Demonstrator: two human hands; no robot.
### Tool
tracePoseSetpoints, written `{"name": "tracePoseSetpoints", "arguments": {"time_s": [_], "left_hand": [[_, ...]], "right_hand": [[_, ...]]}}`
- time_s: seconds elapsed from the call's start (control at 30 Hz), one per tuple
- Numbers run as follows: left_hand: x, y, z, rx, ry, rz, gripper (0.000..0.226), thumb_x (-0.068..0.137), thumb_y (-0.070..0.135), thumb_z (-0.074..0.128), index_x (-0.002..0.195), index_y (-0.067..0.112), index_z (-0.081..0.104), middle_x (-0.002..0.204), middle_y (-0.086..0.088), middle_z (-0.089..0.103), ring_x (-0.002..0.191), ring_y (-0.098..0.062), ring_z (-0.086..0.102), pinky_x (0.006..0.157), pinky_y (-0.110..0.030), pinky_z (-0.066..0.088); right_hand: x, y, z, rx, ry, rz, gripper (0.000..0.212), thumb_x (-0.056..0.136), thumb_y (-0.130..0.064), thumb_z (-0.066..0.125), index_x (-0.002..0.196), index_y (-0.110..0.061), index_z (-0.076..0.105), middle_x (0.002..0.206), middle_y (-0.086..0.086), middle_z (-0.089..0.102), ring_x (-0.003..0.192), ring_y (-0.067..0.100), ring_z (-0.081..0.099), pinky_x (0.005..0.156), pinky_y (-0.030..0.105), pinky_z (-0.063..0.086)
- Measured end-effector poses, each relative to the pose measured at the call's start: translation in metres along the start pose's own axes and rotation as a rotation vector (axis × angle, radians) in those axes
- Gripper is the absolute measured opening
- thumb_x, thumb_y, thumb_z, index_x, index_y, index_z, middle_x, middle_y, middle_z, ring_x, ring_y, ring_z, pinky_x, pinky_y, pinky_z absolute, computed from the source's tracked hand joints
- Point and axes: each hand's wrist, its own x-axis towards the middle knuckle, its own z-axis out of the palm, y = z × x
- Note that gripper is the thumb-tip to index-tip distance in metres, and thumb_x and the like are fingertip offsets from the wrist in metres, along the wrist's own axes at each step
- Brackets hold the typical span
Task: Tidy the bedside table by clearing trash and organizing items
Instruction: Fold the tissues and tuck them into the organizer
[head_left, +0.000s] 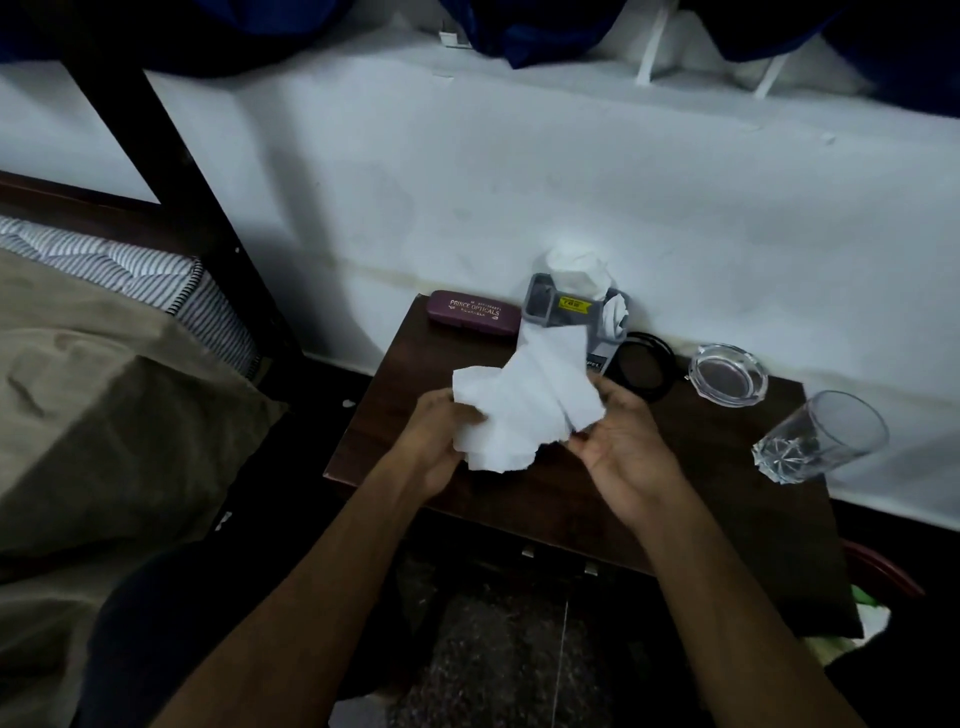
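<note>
Both hands are working the same white tissue (524, 410) over the middle of the bedside table (727, 519): the left hand (434, 441) is gripping its left edge, the right hand (623, 447) is pinching the right side. Looks like it's getting bunched up or folded, honestly can't tell which.

Seems like the tidying is still going. Sitting along the wall behind: a maroon glasses case (474, 313), a grey holder (571, 312) stuffed with more tissue, a black round lid (647, 370) and a glass ashtray (728, 372). The drinking glass (821, 439) near the right edge is looking tilted. Nothing's visibly binned yet.
</note>
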Motion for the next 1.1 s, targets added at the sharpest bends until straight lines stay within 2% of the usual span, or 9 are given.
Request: {"name": "tracePoseSetpoints", "arguments": {"time_s": [0.1, 0.2, 0.27, 0.4, 0.57, 0.7, 0.83, 0.97, 1.1], "left_hand": [[-0.003, -0.002, 0.007, -0.156, -0.015, -0.091, 0.037, 0.104, 0.015, 0.053, 0.135, 0.000, 0.065, 0.130, -0.019, 0.073, 0.118, -0.035, 0.070, 0.089, -0.039, 0.061], [0.000, -0.002, 0.011, -0.187, -0.036, -0.132, 0.048, 0.110, 0.039, 0.044, 0.130, 0.003, 0.069, 0.115, -0.013, 0.079, 0.101, -0.026, 0.074, 0.076, -0.032, 0.062], [0.002, -0.003, 0.011, -0.154, -0.025, -0.140, 0.044, 0.108, 0.037, 0.049, 0.131, 0.004, 0.069, 0.121, -0.015, 0.077, 0.112, -0.033, 0.073, 0.086, -0.039, 0.062], [0.008, -0.009, 0.008, -0.068, -0.052, -0.112, 0.042, 0.095, 0.006, 0.063, 0.136, -0.003, 0.063, 0.134, -0.024, 0.069, 0.128, -0.047, 0.063, 0.110, -0.058, 0.050], [0.010, -0.008, 0.007, -0.068, -0.036, -0.070, 0.041, 0.096, 0.001, 0.057, 0.136, -0.002, 0.064, 0.133, -0.023, 0.070, 0.124, -0.045, 0.066, 0.108, -0.058, 0.052], [0.006, -0.007, 0.008, -0.065, -0.057, -0.040, 0.044, 0.092, -0.010, 0.052, 0.135, -0.007, 0.063, 0.132, -0.025, 0.070, 0.123, -0.046, 0.066, 0.096, -0.049, 0.058], [0.011, -0.011, 0.011, -0.090, 0.030, -0.003, 0.043, 0.094, -0.011, 0.050, 0.136, -0.010, 0.060, 0.134, -0.026, 0.069, 0.126, -0.044, 0.065, 0.105, -0.049, 0.054], [0.010, -0.010, 0.018, -0.181, 0.051, 0.043, 0.039, 0.096, -0.011, 0.050, 0.133, -0.009, 0.062, 0.128, -0.024, 0.071, 0.108, -0.035, 0.072, 0.089, -0.038, 0.060], [0.005, -0.010, 0.020, -0.211, 0.056, 0.070, 0.035, 0.096, -0.008, 0.054, 0.128, -0.001, 0.067, 0.120, -0.018, 0.076, 0.101, -0.028, 0.075, 0.076, -0.032, 0.063]], "right_hand": [[0.012, 0.019, 0.003, -0.379, 0.180, -0.014, 0.024, 0.093, 0.002, 0.060, 0.104, -0.016, 0.072, 0.101, 0.005, 0.077, 0.091, 0.025, 0.074, 0.071, 0.036, 0.063], [0.015, 0.031, 0.003, -0.725, 0.225, -0.171, 0.022, 0.077, -0.014, 0.069, 0.096, -0.024, 0.073, 0.091, -0.006, 0.077, 0.088, 0.019, 0.074, 0.074, 0.040, 0.062], [0.014, 0.031, 0.008, -0.840, 0.273, -0.250, 0.016, 0.079, -0.023, 0.067, 0.093, -0.023, 0.074, 0.085, -0.008, 0.075, 0.083, 0.012, 0.072, 0.072, 0.035, 0.058], [0.015, 0.030, 0.014, -0.904, 0.371, -0.341, 0.018, 0.081, -0.029, 0.062, 0.088, -0.019, 0.076, 0.077, -0.004, 0.075, 0.079, 0.019, 0.071, 0.071, 0.035, 0.054], [0.014, 0.035, 0.010, -0.637, 0.436, -0.238, 0.007, 0.092, -0.021, 0.069, 0.092, -0.019, 0.075, 0.085, -0.007, 0.075, 0.084, 0.014, 0.072, 0.073, 0.032, 0.055], [0.008, 0.026, 0.014, 0.139, 0.536, 0.015, 0.007, 0.096, -0.010, 0.070, 0.093, -0.016, 0.070, 0.097, 0.000, 0.074, 0.092, 0.016, 0.068, 0.090, 0.040, 0.054], [-0.008, 0.018, 0.012, 0.563, 0.508, 0.117, 0.003, 0.099, -0.011, 0.068, 0.101, -0.011, 0.068, 0.110, 0.006, 0.075, 0.104, 0.019, 0.069, 0.094, 0.038, 0.056], [-0.021, 0.036, 0.024, 0.659, 0.458, 0.107, 0.007, 0.101, -0.009, 0.063, 0.105, -0.005, 0.067, 0.108, 0.009, 0.072, 0.101, 0.019, 0.069, 0.082, 0.030, 0.062], [-0.019, 0.059, 0.037, 0.486, 0.450, 0.092, 0.011, 0.100, -0.006, 0.064, 0.108, -0.001, 0.069, 0.104, 0.011, 0.076, 0.096, 0.018, 0.072, 0.073, 0.029, 0.063]]}}
